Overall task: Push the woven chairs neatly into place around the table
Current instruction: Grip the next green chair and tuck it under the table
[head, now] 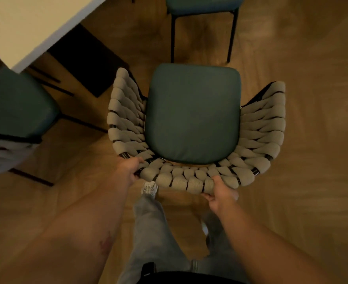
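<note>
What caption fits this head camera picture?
Left hand and right hand grip the back of the woven chair near the white table.

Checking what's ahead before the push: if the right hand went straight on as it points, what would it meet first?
The right hand grips the beige woven chair back; straight on, it would likely meet that chair's dark teal seat cushion, though height is unclear.
</note>
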